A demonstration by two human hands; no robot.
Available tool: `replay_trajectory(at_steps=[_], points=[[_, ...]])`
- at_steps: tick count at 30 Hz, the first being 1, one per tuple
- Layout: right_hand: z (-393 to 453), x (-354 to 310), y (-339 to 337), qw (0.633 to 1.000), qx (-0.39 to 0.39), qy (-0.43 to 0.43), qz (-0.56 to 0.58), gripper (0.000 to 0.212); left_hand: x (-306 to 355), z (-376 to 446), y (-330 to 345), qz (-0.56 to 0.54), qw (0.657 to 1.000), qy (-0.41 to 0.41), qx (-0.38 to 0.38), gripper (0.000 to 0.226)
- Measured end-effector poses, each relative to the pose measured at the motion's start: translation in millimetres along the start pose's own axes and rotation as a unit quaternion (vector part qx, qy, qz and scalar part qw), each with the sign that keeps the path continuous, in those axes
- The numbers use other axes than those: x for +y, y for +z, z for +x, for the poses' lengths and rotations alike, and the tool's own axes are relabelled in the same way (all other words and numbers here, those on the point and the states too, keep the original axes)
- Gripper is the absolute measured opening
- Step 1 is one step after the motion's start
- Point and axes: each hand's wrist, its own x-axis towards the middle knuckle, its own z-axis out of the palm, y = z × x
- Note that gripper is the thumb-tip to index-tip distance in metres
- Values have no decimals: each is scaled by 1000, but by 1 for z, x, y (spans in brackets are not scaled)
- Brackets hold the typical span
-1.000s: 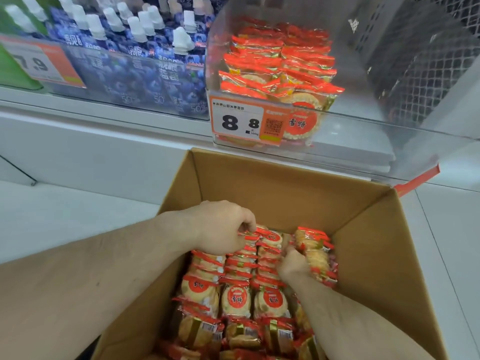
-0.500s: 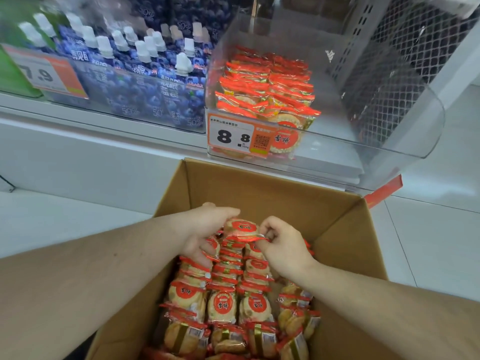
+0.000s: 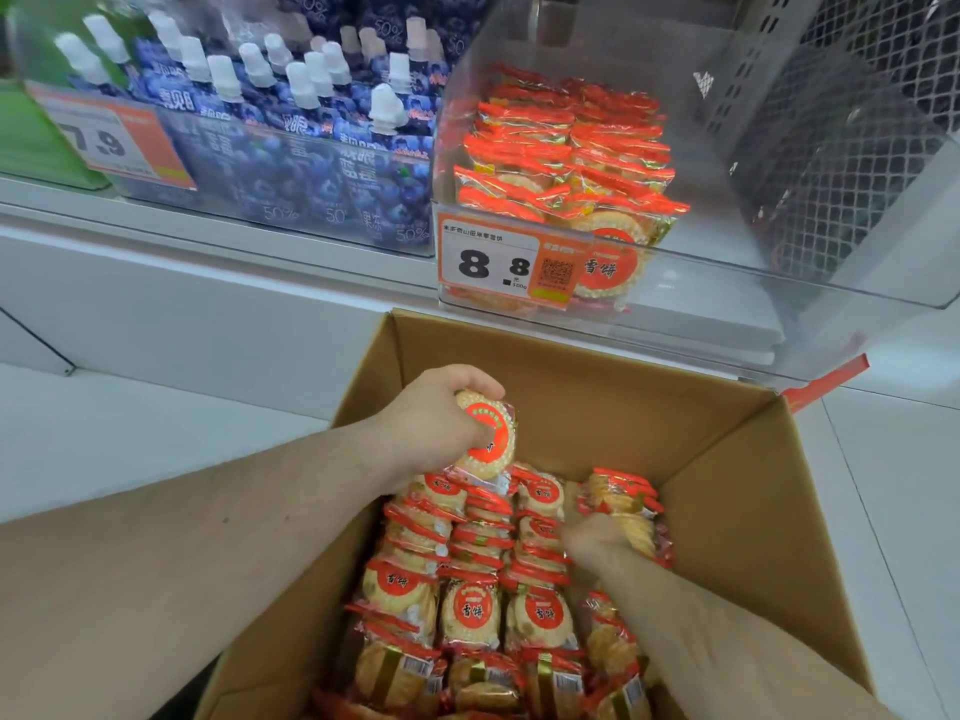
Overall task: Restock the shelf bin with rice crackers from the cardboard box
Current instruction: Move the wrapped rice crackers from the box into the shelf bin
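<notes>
Rice crackers [image 3: 485, 433] in raised left hand [image 3: 436, 418]

I read bright, even overhead store light; soft shadows inside the cardboard box [image 3: 727, 459]. White glare on the clear shelf bin [image 3: 727, 262]. Wide-angle bowing at frame edges; upper left slightly soft.

I count one cardboard box [image 3: 727, 485] before me and one clear bin [image 3: 779, 262] on the shelf. My hands are two: the left hand [image 3: 436, 423] holds one cracker pack [image 3: 485, 439], the right hand [image 3: 592, 543] is down among the packs. Price tags are two, one tag [image 3: 498, 262] on the bin and another tag [image 3: 111, 137] by the pouches [image 3: 311, 148]. The packs and the pouches are too many and overlapped, I cannot count them exactly.
</notes>
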Motion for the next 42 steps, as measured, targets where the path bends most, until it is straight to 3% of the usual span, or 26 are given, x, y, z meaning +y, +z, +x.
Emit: replay_trajectory(at_steps=[2,6,11,13,16,17,22,26,30,35,38,42], points=[[8,7,12,1000,-14,6,2,45,0,1,-1,16,1000,7,-2,43],[14,10,19,999,-16,36,4,31,2,2,-4,35,999,6,-13,38],[0,6,-17,998,-46,28,-28,11,7,0,-5,26,999,11,-46,47],[-22,0,-45,998,-46,13,45,17,9,-1,-6,16,998,18,-52,53],[-64,-7,-88,987,-28,-43,153,6,13,-5,-10,-16,998,14,-51,54],[-80,-9,-102,980,-24,-63,187,10,15,-7,-11,-27,998,16,-47,53],[-158,-10,-146,908,-8,-154,391,35,26,-18,-13,-74,996,31,-23,42],[-194,-11,-155,816,-76,-223,527,42,34,-30,-8,-131,990,46,-31,22],[-205,-21,-150,775,-141,-260,558,37,42,-38,1,-201,976,67,-50,21],[-210,-26,-142,790,-141,-266,535,34,44,-47,10,-248,961,66,-102,40],[-211,-27,-141,825,-107,-276,482,31,43,-51,11,-230,962,94,-112,50],[-211,-27,-141,870,-74,-284,396,28,43,-53,14,-213,960,148,-109,43]])
